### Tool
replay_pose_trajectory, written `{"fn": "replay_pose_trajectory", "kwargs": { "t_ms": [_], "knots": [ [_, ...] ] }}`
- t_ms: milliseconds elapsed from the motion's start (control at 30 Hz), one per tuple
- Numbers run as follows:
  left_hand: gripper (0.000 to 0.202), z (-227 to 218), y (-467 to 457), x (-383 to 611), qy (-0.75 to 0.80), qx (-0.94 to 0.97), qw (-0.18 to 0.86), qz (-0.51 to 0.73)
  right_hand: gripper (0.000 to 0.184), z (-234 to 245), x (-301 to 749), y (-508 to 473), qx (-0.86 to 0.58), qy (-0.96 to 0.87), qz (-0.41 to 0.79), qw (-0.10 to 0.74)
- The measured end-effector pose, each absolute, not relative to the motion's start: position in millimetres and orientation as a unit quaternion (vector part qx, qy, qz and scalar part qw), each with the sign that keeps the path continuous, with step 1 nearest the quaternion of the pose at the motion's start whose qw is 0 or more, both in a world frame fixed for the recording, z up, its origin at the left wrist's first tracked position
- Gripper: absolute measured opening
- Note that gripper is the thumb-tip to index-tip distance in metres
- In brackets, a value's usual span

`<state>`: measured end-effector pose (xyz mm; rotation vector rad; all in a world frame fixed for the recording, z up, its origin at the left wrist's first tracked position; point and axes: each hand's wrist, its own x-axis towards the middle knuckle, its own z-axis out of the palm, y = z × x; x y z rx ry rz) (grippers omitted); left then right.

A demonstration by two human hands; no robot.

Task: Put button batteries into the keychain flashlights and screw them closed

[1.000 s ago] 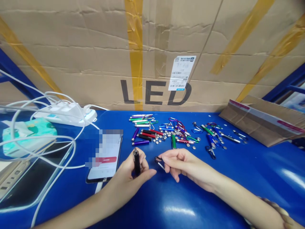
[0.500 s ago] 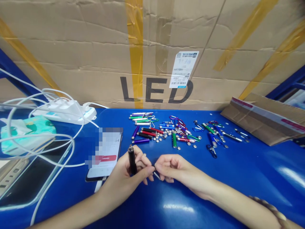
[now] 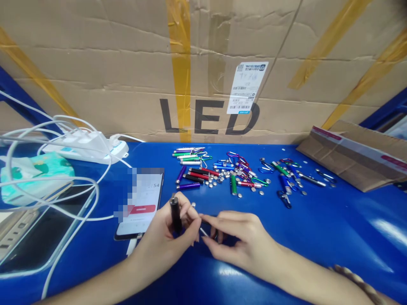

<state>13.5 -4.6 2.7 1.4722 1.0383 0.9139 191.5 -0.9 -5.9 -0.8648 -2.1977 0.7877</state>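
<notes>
My left hand (image 3: pixel 173 233) is closed around a small black flashlight tube (image 3: pixel 175 214), held nearly upright with its silver end on top. Its thumb and forefinger pinch together beside the fingertips of my right hand (image 3: pixel 238 235). Between the two hands shows a thin silver rod-like part (image 3: pixel 204 231), with something dark behind it, partly hidden by my right fingers. My right thumb and forefinger are curved round this part, the forefinger tip at my left thumb. A loose button cell (image 3: pixel 193 205) lies just beyond my left hand.
Coloured flashlight tubes (image 3: pixel 199 173), button cells and carabiner clips (image 3: pixel 283 199) are scattered beyond my hands. A lit phone (image 3: pixel 143 212) lies left, near white cables, a power strip (image 3: pixel 85 146) and a tissue pack (image 3: pixel 38 176). A large cardboard box (image 3: pixel 127 84) stands behind; an open carton (image 3: pixel 349 161) sits right.
My right hand has turned and its thumb and forefinger have spread around the silver part. My left hand still holds the black tube, almost unmoved. The view has tilted slightly.
</notes>
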Motion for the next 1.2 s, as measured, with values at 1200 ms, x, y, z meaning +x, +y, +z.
{"fn": "replay_pose_trajectory", "kwargs": {
  "t_ms": [1200],
  "knots": [
    [0.014,-6.6,-5.5,16.9,0.45,0.658,0.474,0.373,0.026,-9.6,183.5,2.1,-0.39,-0.72,0.441,0.368]
  ]
}}
